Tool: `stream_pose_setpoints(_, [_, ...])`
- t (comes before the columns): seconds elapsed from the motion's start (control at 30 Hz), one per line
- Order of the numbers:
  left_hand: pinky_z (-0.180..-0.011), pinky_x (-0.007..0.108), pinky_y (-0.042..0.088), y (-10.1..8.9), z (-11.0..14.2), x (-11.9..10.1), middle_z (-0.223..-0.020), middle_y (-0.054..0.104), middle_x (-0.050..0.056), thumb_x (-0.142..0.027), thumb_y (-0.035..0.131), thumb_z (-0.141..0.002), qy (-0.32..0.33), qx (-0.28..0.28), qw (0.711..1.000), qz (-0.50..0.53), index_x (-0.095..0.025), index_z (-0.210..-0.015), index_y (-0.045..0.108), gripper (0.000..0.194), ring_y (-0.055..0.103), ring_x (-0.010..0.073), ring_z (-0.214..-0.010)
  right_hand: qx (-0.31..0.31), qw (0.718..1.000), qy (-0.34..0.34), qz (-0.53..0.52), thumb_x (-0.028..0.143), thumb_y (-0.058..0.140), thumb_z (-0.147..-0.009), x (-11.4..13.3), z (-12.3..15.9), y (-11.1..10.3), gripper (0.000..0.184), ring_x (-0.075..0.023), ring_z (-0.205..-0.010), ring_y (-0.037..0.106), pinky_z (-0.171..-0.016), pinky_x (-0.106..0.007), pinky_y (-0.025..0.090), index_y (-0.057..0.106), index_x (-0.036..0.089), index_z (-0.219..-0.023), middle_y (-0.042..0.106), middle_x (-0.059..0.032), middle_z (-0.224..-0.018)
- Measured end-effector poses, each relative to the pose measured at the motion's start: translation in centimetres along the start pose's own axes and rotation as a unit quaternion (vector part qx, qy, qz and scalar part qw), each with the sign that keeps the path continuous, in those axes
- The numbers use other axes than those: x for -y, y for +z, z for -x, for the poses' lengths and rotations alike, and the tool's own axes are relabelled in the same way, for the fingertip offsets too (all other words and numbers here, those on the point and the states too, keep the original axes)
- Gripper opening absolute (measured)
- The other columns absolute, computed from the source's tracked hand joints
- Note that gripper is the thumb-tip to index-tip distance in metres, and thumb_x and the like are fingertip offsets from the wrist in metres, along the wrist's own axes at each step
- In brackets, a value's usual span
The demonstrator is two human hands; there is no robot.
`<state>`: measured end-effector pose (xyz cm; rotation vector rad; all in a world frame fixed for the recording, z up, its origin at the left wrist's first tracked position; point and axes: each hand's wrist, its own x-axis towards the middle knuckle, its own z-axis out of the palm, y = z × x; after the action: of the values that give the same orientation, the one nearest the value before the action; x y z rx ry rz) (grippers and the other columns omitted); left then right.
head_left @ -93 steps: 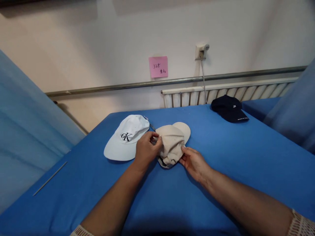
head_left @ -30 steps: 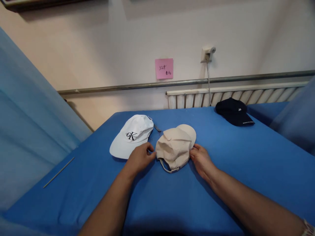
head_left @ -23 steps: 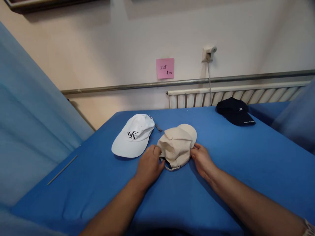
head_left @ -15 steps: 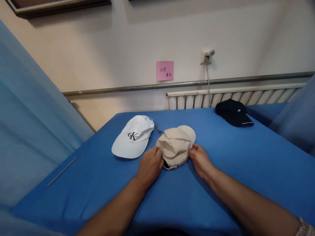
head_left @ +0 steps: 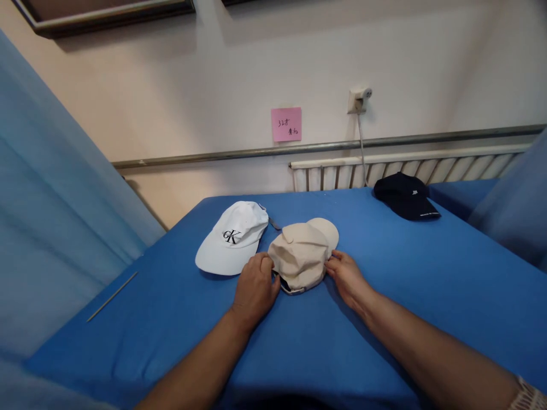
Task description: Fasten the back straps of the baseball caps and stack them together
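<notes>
A beige baseball cap [head_left: 301, 256] lies crown up on the blue-covered table, its brim pointing away to the right and its back strap toward me. At its left edge is my left hand [head_left: 255, 287], fingers curled and thumb by the back opening, lightly gripping the rim. On the opposite side my right hand [head_left: 347, 277] pinches the lower edge near the brim; some of its fingertips are hidden. Just left of the beige cap rests a white cap [head_left: 235, 236] with black letters, its brim toward me and to the left.
A dark navy cap [head_left: 404, 196] sits at the back right of the blue table cover [head_left: 325, 353]. Along the left edge lies a thin stick [head_left: 111, 296]. Blue curtains [head_left: 64, 188] hang at both sides. Behind are a radiator [head_left: 329, 175], a metal rail [head_left: 239, 154] and a pink note [head_left: 286, 124].
My left hand has shifted slightly left, with its thumb farther from the fingers. The beige cap has moved a little left, and my right hand stays at its edge.
</notes>
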<state>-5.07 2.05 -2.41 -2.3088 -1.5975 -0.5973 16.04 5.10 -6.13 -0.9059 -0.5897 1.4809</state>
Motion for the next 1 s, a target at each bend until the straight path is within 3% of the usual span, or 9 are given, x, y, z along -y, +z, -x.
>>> stream_pose_setpoints(0.13, [-0.08, 0.04, 0.048, 0.6, -0.4, -0.1, -0.1, 0.056, 0.011, -0.02, 0.057, -0.077, -0.011, 0.01, 1.0, -0.022, -0.019, -0.091, 0.048, 0.016, 0.055, 0.026, -0.092, -0.005, 1.0, 0.009, 0.007, 0.005, 0.065, -0.053, -0.1, -0.2, -0.2, 0.04, -0.024, -0.084, 0.066, -0.073, -0.033, 0.05, 0.066, 0.017, -0.091, 0.073, -0.0062, -0.081])
stream_pose_setpoints(0.3, [-0.069, 0.035, 0.047, 1.1, -0.5, 0.3, -0.087, 0.055, 0.007, -0.012, 0.051, -0.075, -0.029, 0.028, 0.998, -0.047, -0.021, -0.083, 0.045, 0.014, 0.055, 0.0225, -0.077, -0.004, 1.0, 0.013, 0.007, 0.005, 0.066, -0.054, 0.1, -0.1, -0.1, 0.037, -0.0224, -0.081, 0.066, -0.074, -0.033, 0.049, 0.067, 0.017, -0.088, 0.072, -0.0055, -0.08])
stream_pose_setpoints(0.5, [-0.066, 0.03, 0.045, 0.3, 0.0, 1.2, -0.08, 0.05, 0.004, -0.007, 0.044, -0.076, -0.043, -0.103, 0.994, 0.017, -0.024, -0.075, 0.036, 0.018, 0.053, 0.0194, -0.075, 0.018, 0.998, 0.028, 0.051, 0.014, 0.071, -0.055, 1.3, 0.7, 0.6, 0.027, -0.0222, -0.083, 0.064, -0.074, -0.031, 0.046, 0.07, 0.016, -0.082, 0.072, -0.0063, -0.078])
stream_pose_setpoints(0.6, [-0.065, 0.029, 0.044, 0.1, 0.2, 1.7, -0.075, 0.048, 0.003, -0.011, 0.044, -0.078, -0.046, -0.143, 0.988, 0.046, -0.024, -0.071, 0.032, 0.02, 0.051, 0.0182, -0.072, 0.015, 0.997, 0.04, 0.07, 0.017, 0.071, -0.054, 1.6, 0.9, 0.7, 0.029, -0.0209, -0.084, 0.064, -0.074, -0.03, 0.045, 0.071, 0.017, -0.083, 0.074, -0.0071, -0.085])
stream_pose_setpoints(0.8, [-0.06, 0.029, 0.037, 0.3, -0.1, 2.1, -0.073, 0.052, 0.002, -0.026, 0.045, -0.087, -0.096, -0.106, 0.989, 0.025, -0.023, -0.073, 0.041, 0.016, 0.049, 0.0176, -0.065, 0.006, 0.994, 0.044, 0.095, 0.017, 0.069, -0.053, 1.2, 0.5, 0.3, 0.028, -0.0207, -0.085, 0.062, -0.071, -0.029, 0.043, 0.071, 0.018, -0.08, 0.074, -0.0071, -0.091])
stream_pose_setpoints(1.0, [-0.069, 0.034, 0.037, 0.1, -0.8, 2.2, -0.078, 0.057, 0.008, -0.024, 0.048, -0.086, -0.115, -0.037, 0.99, -0.071, -0.021, -0.074, 0.047, 0.013, 0.054, 0.0226, -0.076, 0.011, 0.991, 0.036, 0.129, 0.018, 0.067, -0.053, 0.8, 0.2, 0.0, 0.031, -0.0197, -0.085, 0.061, -0.069, -0.027, 0.041, 0.069, 0.016, -0.084, 0.072, -0.0075, -0.093])
